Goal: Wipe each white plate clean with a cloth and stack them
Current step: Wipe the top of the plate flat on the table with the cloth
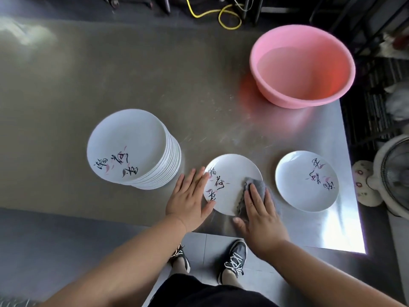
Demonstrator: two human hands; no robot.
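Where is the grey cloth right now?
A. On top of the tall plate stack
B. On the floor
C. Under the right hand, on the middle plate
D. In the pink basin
C: the right hand presses the grey cloth flat onto the middle plate.

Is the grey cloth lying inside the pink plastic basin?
No, the right hand presses the grey cloth onto the middle white plate; the pink plastic basin stands apart.

The near-right part of the white round plate with black brush lettering is covered by a grey cloth, and most of that cloth is hidden under the right hand. In the tall stack of white plates, only rim edges are seen below the top plate. A grey fan is cut off by the right edge.
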